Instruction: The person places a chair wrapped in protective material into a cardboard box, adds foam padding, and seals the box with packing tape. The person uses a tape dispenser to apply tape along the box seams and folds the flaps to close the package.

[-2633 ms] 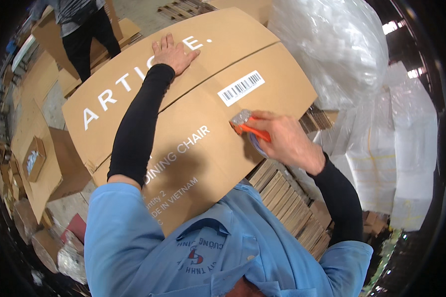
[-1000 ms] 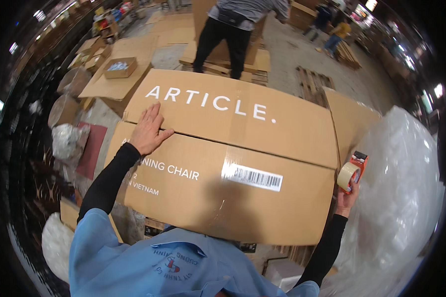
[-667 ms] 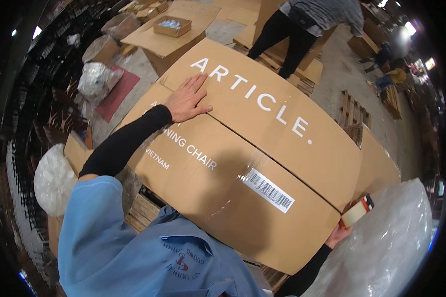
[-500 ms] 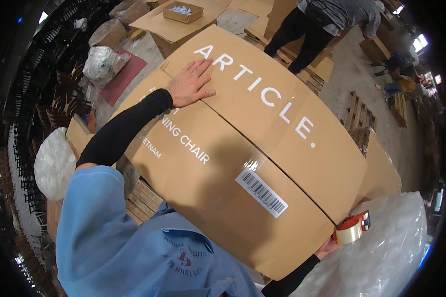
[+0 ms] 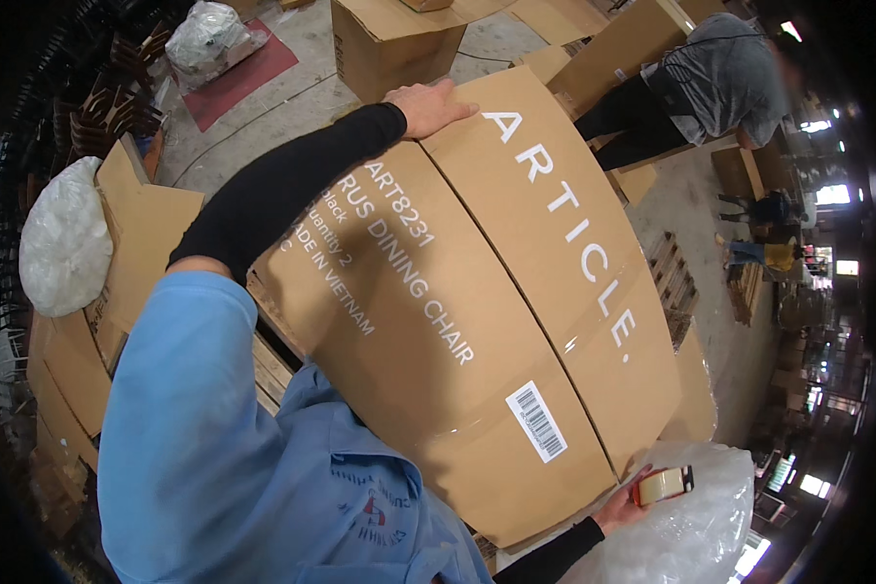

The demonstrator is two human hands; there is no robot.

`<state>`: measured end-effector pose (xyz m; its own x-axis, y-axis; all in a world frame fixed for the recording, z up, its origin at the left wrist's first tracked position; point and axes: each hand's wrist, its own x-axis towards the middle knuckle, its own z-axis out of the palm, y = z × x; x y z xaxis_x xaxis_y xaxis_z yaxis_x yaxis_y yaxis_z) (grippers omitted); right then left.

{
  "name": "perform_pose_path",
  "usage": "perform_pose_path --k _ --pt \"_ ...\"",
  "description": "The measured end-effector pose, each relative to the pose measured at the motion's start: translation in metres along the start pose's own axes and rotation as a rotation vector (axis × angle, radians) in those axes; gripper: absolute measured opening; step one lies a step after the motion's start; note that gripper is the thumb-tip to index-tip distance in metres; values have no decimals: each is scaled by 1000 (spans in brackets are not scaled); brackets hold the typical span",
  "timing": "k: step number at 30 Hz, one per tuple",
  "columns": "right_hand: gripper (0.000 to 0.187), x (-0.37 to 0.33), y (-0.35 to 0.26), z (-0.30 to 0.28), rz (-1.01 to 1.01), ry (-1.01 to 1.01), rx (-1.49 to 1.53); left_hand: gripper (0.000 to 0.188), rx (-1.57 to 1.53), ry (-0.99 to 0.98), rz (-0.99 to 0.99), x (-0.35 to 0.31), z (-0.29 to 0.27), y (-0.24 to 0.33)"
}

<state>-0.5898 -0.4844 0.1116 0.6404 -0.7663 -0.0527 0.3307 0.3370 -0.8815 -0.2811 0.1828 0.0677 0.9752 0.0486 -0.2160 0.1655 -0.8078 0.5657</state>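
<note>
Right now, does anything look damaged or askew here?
Nothing stands out: the brown cardboard box shows no visible tear, and its flaps meet along a narrow dark seam. The left hand rests at one end; the right hand grips a red tape dispenser.

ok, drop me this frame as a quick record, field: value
carton: large brown box, white print, seam running lengthwise
label: white barcode label beside seam, toward right end
left hand: bare hand on box's left end, over the edge
right hand: at right end of seam, holding tape dispenser; hand partly hidden
near right hand: translucent plastic bundle
background: co-worker bending beyond the box
</note>
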Motion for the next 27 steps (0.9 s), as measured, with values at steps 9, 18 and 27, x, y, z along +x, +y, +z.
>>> perform_pose_path --k 9,18,27 --pt "65 -12 45 132 -55 -500 -361 70 274 445 702 -24 63 43" --pt "59 -105 114 499 -203 -1404 -1059 75 256 151 804 -66 72 49" --pt "30 -258 296 731 -287 -2732 -1420 69 38 215 761 -70 93 54"
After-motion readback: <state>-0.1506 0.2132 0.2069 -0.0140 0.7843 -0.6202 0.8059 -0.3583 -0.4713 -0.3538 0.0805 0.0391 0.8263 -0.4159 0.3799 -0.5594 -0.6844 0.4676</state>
